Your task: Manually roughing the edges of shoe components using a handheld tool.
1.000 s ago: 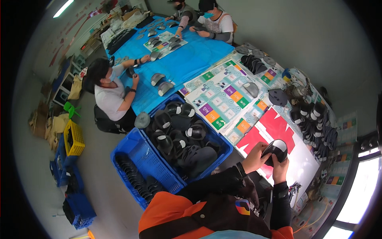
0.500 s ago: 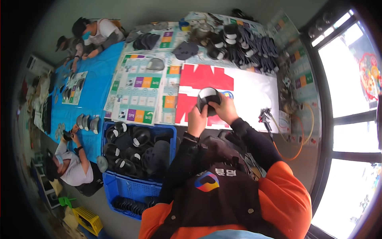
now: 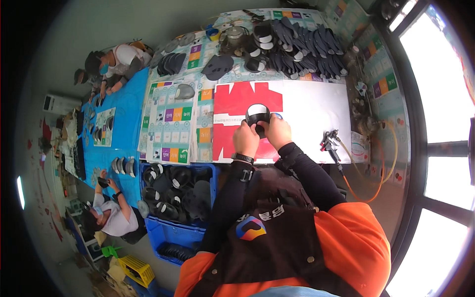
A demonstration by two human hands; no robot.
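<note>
Both my hands grip a black curved piece with a white rounded patch (image 3: 258, 113), which looks like part of a cap; its exact kind is unclear. My left hand (image 3: 245, 137) holds its lower left side and my right hand (image 3: 277, 131) its lower right, thumbs together on the near edge. The piece is held above the red and white sheet (image 3: 247, 94) on the table. A dark cap-like piece (image 3: 217, 67) lies beyond the sheet. To the right, a spray gun (image 3: 330, 144) with an orange and yellow hose lies on the white part.
A blue crate (image 3: 213, 171) of similar black pieces stands at my left, above another blue crate (image 3: 153, 242). Dark curved pieces (image 3: 309, 44) are heaped at the table's back. Other people work at a blue-covered table (image 3: 131, 109). Windows (image 3: 440, 123) line the right.
The view has shifted slightly. The black piece has turned so its white patch faces up more fully, and both hands keep hold of it.
</note>
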